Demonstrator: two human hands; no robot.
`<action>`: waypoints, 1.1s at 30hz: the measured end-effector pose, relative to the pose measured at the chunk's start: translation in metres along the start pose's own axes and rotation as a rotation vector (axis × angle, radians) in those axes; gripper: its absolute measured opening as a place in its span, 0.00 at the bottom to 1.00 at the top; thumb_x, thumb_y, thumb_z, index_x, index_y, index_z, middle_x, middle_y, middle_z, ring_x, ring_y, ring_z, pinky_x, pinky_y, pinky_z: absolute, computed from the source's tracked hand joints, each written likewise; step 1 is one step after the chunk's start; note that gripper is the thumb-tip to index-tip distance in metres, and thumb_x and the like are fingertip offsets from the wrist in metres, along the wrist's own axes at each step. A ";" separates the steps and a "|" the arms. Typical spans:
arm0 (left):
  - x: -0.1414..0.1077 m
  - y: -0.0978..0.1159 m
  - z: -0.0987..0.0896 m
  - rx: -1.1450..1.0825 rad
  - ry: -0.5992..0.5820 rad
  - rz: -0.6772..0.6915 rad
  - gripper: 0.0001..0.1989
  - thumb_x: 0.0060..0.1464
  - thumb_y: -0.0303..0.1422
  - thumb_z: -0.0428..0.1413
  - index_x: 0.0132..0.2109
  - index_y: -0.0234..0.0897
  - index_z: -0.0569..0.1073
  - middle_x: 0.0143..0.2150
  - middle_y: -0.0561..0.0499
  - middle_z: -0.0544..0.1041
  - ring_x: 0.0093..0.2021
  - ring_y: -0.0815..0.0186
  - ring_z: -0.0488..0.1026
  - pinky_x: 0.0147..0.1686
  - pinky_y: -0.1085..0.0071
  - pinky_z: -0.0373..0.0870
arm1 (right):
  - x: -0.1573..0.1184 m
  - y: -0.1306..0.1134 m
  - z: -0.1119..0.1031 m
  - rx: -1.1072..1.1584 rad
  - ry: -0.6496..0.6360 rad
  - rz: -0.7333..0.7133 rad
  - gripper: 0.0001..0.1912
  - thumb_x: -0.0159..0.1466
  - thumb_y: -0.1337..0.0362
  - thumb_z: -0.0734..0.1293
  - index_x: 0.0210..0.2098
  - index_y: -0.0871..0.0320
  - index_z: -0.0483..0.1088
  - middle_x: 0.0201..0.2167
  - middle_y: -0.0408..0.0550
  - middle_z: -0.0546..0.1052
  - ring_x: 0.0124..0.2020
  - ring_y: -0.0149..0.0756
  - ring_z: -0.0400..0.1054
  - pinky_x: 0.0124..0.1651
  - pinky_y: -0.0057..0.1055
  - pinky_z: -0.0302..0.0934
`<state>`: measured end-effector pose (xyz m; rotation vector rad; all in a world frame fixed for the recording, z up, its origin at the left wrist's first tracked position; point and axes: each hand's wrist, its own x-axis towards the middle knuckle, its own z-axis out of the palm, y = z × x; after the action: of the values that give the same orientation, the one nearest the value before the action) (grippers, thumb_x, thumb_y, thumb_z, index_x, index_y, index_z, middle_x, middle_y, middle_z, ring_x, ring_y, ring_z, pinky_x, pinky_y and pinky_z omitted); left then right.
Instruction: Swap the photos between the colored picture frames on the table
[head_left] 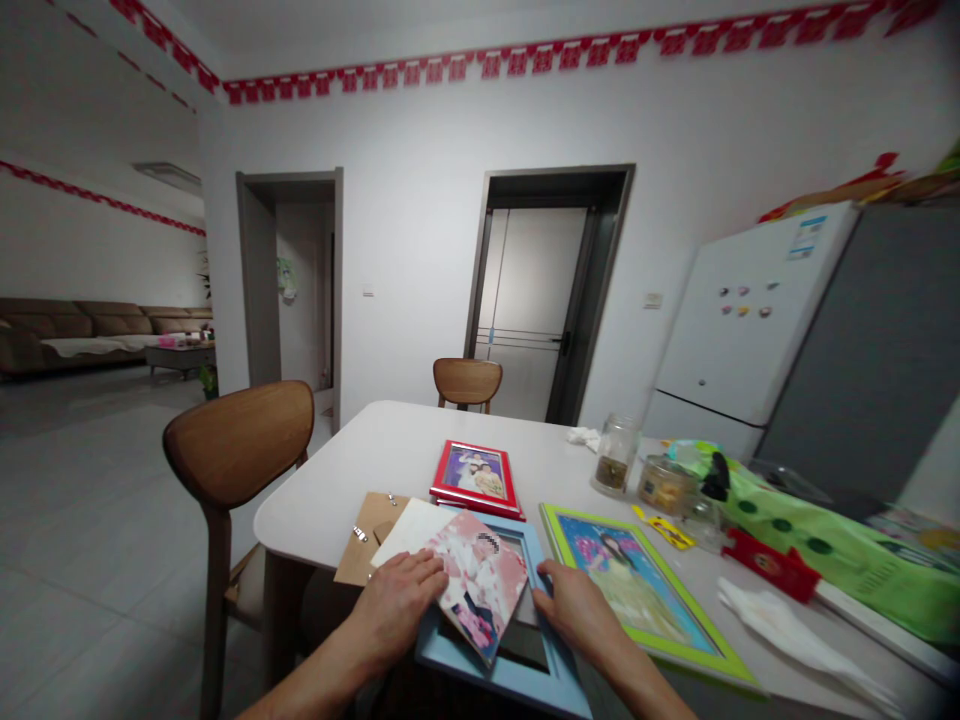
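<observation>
A pink photo print (480,580) lies slanted over a light-blue picture frame (559,660) at the table's near edge. My left hand (401,605) is closed at the photo's left corner, fingers together on top and thumb hidden. Under that hand a white sheet (409,530) and a brown backing board (360,535) with metal clips stick out. My right hand (574,605) grips the blue frame's right side. Dark space shows through the frame's opening below the photo. To the right rests a lime-green framed portrait (630,575), and beyond the blue frame a red framed photo (476,478).
A glass jar (616,460), a food tub (666,485), a yellow packet (666,527), a red box (769,565), a tissue (802,630) and a green bag (832,550) crowd the table's right side. Wooden chairs (244,450) stand at the left and far sides.
</observation>
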<state>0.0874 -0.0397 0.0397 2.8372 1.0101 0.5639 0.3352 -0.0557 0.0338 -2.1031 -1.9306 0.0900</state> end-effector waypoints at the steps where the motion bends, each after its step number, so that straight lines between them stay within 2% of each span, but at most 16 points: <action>1: 0.001 0.001 -0.002 -0.010 0.026 0.016 0.17 0.53 0.24 0.45 0.50 0.42 0.65 0.52 0.48 0.66 0.54 0.60 0.59 0.51 0.63 0.54 | 0.000 0.000 0.000 -0.003 -0.004 0.001 0.14 0.52 0.66 0.56 0.35 0.63 0.69 0.33 0.58 0.75 0.38 0.42 0.68 0.38 0.29 0.56; 4: 0.003 0.002 -0.013 -0.056 0.086 0.042 0.17 0.53 0.25 0.45 0.49 0.43 0.66 0.51 0.49 0.68 0.52 0.62 0.61 0.51 0.65 0.55 | 0.000 0.001 0.000 -0.009 -0.011 0.004 0.15 0.53 0.65 0.57 0.36 0.63 0.69 0.34 0.58 0.75 0.39 0.42 0.68 0.38 0.29 0.56; 7: 0.004 -0.002 -0.025 -0.135 0.147 -0.004 0.16 0.53 0.26 0.45 0.47 0.43 0.68 0.48 0.50 0.71 0.50 0.63 0.64 0.50 0.66 0.55 | 0.000 0.001 0.002 -0.004 -0.008 0.000 0.14 0.53 0.66 0.57 0.36 0.62 0.69 0.34 0.57 0.75 0.39 0.40 0.68 0.39 0.28 0.56; 9: 0.005 -0.009 -0.033 -0.216 0.254 -0.092 0.15 0.53 0.27 0.44 0.45 0.43 0.70 0.45 0.50 0.72 0.47 0.63 0.66 0.48 0.67 0.58 | 0.000 0.002 0.003 -0.003 -0.006 0.001 0.14 0.53 0.66 0.58 0.36 0.62 0.69 0.35 0.56 0.75 0.39 0.40 0.68 0.40 0.28 0.56; 11: 0.007 -0.016 -0.038 -0.335 0.428 -0.228 0.13 0.52 0.30 0.44 0.41 0.41 0.71 0.41 0.50 0.74 0.43 0.63 0.69 0.44 0.69 0.62 | 0.000 0.001 0.004 -0.014 -0.011 0.003 0.14 0.53 0.67 0.58 0.36 0.63 0.69 0.34 0.57 0.75 0.39 0.41 0.68 0.41 0.29 0.56; 14: 0.013 -0.026 -0.038 -0.716 0.677 -0.422 0.10 0.50 0.35 0.47 0.35 0.37 0.71 0.32 0.51 0.75 0.36 0.62 0.71 0.38 0.69 0.65 | -0.001 -0.003 0.001 -0.041 0.004 0.010 0.13 0.53 0.67 0.58 0.34 0.64 0.70 0.35 0.59 0.73 0.39 0.42 0.67 0.42 0.32 0.56; 16: 0.019 -0.026 -0.032 -1.016 0.761 -0.490 0.12 0.48 0.39 0.49 0.33 0.34 0.69 0.28 0.51 0.74 0.32 0.62 0.72 0.34 0.69 0.67 | -0.003 -0.010 -0.004 -0.010 0.085 -0.001 0.14 0.53 0.65 0.59 0.35 0.63 0.70 0.39 0.60 0.71 0.43 0.44 0.65 0.45 0.34 0.55; 18: 0.027 -0.021 -0.021 -1.227 0.807 -0.532 0.15 0.47 0.42 0.50 0.34 0.33 0.68 0.28 0.49 0.75 0.31 0.62 0.72 0.33 0.67 0.68 | -0.006 -0.021 -0.011 0.142 0.140 -0.045 0.15 0.53 0.61 0.60 0.37 0.63 0.70 0.42 0.59 0.70 0.45 0.44 0.63 0.49 0.35 0.53; 19: 0.031 -0.016 -0.015 -1.311 0.827 -0.551 0.16 0.46 0.42 0.50 0.35 0.33 0.67 0.29 0.48 0.75 0.32 0.61 0.73 0.34 0.66 0.68 | -0.007 -0.028 -0.014 0.279 0.116 -0.071 0.17 0.54 0.58 0.59 0.38 0.62 0.69 0.42 0.57 0.70 0.45 0.43 0.63 0.48 0.35 0.54; 21: 0.037 -0.001 -0.003 -1.492 0.869 -0.577 0.17 0.44 0.43 0.53 0.35 0.32 0.67 0.31 0.45 0.75 0.35 0.59 0.73 0.37 0.64 0.68 | -0.011 -0.043 -0.018 0.656 -0.021 -0.091 0.20 0.55 0.54 0.58 0.40 0.60 0.67 0.42 0.54 0.71 0.41 0.40 0.66 0.43 0.35 0.59; 23: 0.040 0.016 0.010 -1.645 0.874 -0.577 0.18 0.41 0.42 0.56 0.34 0.32 0.68 0.34 0.43 0.75 0.38 0.58 0.72 0.39 0.64 0.67 | -0.013 -0.057 -0.019 1.080 -0.128 -0.062 0.22 0.56 0.51 0.55 0.44 0.59 0.63 0.42 0.51 0.72 0.39 0.39 0.67 0.37 0.33 0.62; 24: 0.040 0.024 0.015 -1.677 0.840 -0.567 0.19 0.40 0.42 0.57 0.35 0.31 0.68 0.35 0.42 0.75 0.39 0.57 0.72 0.40 0.64 0.67 | -0.014 -0.061 -0.019 1.265 -0.122 -0.025 0.23 0.57 0.52 0.55 0.46 0.58 0.61 0.42 0.51 0.72 0.39 0.39 0.67 0.36 0.33 0.62; 26: 0.039 0.037 0.024 -1.699 0.688 -0.553 0.21 0.39 0.43 0.58 0.37 0.31 0.68 0.36 0.42 0.75 0.39 0.56 0.71 0.38 0.64 0.67 | -0.013 -0.063 -0.018 1.512 -0.022 0.067 0.24 0.56 0.54 0.55 0.49 0.58 0.57 0.41 0.52 0.72 0.40 0.39 0.67 0.37 0.33 0.63; 28: 0.036 0.044 0.028 -1.673 0.522 -0.550 0.23 0.38 0.43 0.59 0.39 0.30 0.68 0.36 0.43 0.75 0.38 0.56 0.72 0.36 0.64 0.68 | -0.011 -0.058 -0.018 1.588 0.067 0.154 0.25 0.56 0.56 0.56 0.51 0.58 0.54 0.40 0.52 0.73 0.39 0.40 0.68 0.36 0.33 0.64; 29: 0.035 0.045 0.028 -1.636 0.486 -0.549 0.24 0.38 0.43 0.59 0.40 0.30 0.68 0.36 0.43 0.75 0.38 0.56 0.72 0.35 0.64 0.68 | -0.010 -0.054 -0.018 1.583 0.081 0.185 0.25 0.55 0.57 0.56 0.52 0.58 0.54 0.39 0.52 0.74 0.38 0.41 0.69 0.35 0.33 0.64; 33: 0.033 0.040 0.017 -1.424 0.549 -0.500 0.22 0.42 0.40 0.55 0.44 0.31 0.67 0.42 0.42 0.72 0.42 0.58 0.69 0.41 0.65 0.65 | -0.008 -0.034 -0.016 1.529 0.036 0.249 0.26 0.53 0.60 0.59 0.51 0.59 0.56 0.32 0.50 0.76 0.31 0.41 0.71 0.30 0.33 0.65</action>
<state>0.1411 -0.0491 0.0417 1.1675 0.7685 1.3032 0.3050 -0.0645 0.0569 -1.1497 -0.8592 1.1263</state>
